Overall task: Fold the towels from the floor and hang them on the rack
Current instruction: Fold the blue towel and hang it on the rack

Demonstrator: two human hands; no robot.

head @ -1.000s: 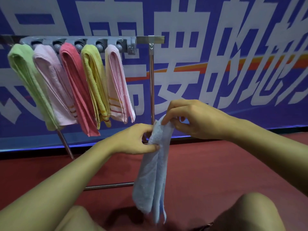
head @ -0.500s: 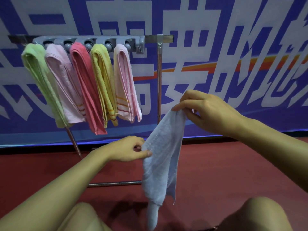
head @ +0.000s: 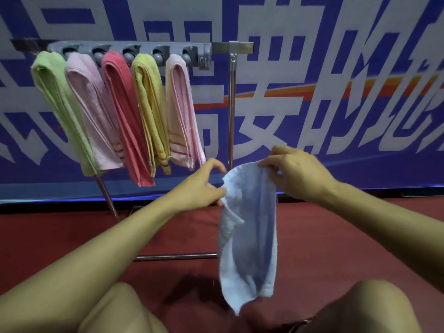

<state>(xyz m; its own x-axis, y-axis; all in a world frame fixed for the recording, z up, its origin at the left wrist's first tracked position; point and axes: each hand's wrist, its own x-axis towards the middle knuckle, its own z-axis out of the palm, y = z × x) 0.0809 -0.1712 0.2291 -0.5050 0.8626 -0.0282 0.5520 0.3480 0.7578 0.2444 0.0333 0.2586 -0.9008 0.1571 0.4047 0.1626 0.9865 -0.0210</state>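
Rack (head: pixel 231 104) stands at left-centre: metal top bar, upright post, low floor bar, with a grey clip strip (head: pixel 129 52) along the top.

Five folded towels hang from the strip, left to right:
- green towel (head: pixel 60 111), far left, longest drop
- pale pink towel (head: pixel 96 116), touching the green one
- red towel (head: pixel 127 118), lower end reaches below its neighbours
- yellow towel (head: pixel 151 114), striped hem at the bottom
- pink towel (head: pixel 182 116), orange and red stripes near the hem, last in the row, just left of the post

All five tilt down and to the right.

Left hand (head: pixel 199 186) is in front of the rack, below the pink towel. Thumb and fingers pinch the left edge of the blue towel (head: pixel 247 236) a bit under its top. Index finger is raised and curled, not on the cloth.

Blue towel is in the air between the two hands, right of the post, hanging down lengthwise. Its lower tip hangs between the knees (head: pixel 374 306) over the red floor (head: pixel 324 236); cannot tell whether it touches. Not on the rack.

Right hand (head: pixel 298 174) is a little higher than the left, fingers curled, gripping the towel's top right corner.

Blue banner (head: pixel 336 80) with large white characters and an orange stripe fills the background behind everything.
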